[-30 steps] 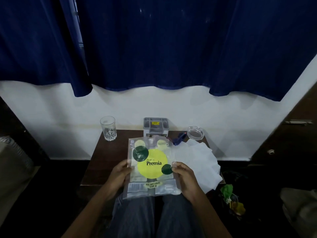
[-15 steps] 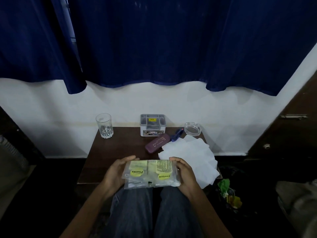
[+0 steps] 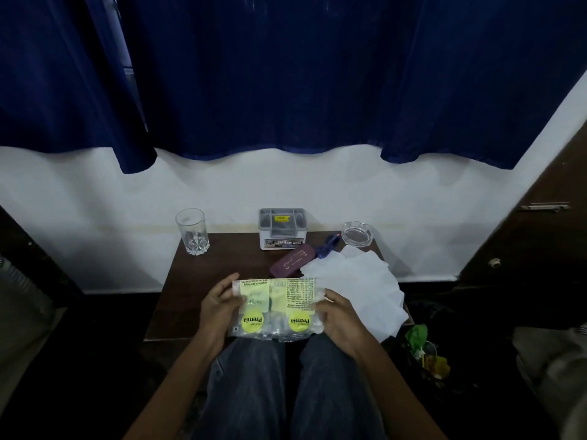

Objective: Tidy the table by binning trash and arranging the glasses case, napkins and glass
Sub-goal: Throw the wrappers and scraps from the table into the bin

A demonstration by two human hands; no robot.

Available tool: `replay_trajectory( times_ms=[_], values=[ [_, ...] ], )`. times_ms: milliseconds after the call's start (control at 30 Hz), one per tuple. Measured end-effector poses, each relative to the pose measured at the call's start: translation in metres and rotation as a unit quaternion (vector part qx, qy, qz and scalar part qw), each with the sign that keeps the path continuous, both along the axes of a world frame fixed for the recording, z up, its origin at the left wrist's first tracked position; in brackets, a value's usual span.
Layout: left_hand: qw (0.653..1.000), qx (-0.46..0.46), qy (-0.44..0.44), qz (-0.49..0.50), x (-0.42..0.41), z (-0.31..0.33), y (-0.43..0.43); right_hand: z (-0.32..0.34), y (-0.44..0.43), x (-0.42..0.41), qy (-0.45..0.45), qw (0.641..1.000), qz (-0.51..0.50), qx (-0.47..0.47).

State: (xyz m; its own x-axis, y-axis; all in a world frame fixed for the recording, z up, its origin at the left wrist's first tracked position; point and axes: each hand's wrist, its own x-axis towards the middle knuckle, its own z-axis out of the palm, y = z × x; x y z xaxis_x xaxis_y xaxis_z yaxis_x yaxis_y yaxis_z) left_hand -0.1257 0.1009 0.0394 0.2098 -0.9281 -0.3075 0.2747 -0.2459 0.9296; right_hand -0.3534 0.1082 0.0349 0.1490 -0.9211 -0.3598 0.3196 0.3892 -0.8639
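A clear plastic Premia food packet point(image 3: 277, 309) with yellow labels lies folded over at the near edge of the small dark wooden table point(image 3: 222, 274). My left hand point(image 3: 219, 308) grips its left end and my right hand point(image 3: 338, 319) grips its right end. Behind it lies a maroon glasses case point(image 3: 292, 264), angled. White napkins point(image 3: 359, 287) are spread loosely over the table's right side. An empty drinking glass point(image 3: 191, 231) stands at the far left corner.
A grey compartment box point(image 3: 282, 228) stands at the back middle, with a glass ashtray point(image 3: 356, 234) and a blue pen point(image 3: 327, 246) to its right. Green and yellow wrappers point(image 3: 425, 354) lie in a dark bin at the lower right. My knees are under the table's near edge.
The packet has been turned over and folded in half between both hands, then lowered toward the table's near edge. The glasses case behind it has come into view.
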Motion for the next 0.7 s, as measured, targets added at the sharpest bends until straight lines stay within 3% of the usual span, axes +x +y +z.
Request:
replay_trajectory(
  times_ms=[67, 133, 367, 533, 700],
  values=[
    [0.998, -0.030, -0.049, 0.013, 0.002, 0.001, -0.002, 0.000, -0.002, -0.004, 0.138, 0.990, 0.012, -0.011],
    [0.996, -0.054, -0.077, -0.003, -0.002, 0.005, -0.005, -0.001, -0.007, -0.014, 0.208, 0.978, 0.013, -0.013],
    [0.995, -0.071, -0.002, -0.074, -0.059, 0.015, -0.023, 0.038, -0.030, -0.106, 0.156, 0.974, -0.163, 0.023],
    [0.992, -0.090, -0.029, -0.087, -0.124, 0.015, -0.030, 0.043, -0.031, -0.197, 0.143, 0.932, -0.328, 0.056],
    [0.983, -0.095, -0.049, -0.148, -0.201, 0.000, -0.009, 0.016, -0.016, -0.267, 0.204, 0.858, -0.455, 0.119]
  ],
)
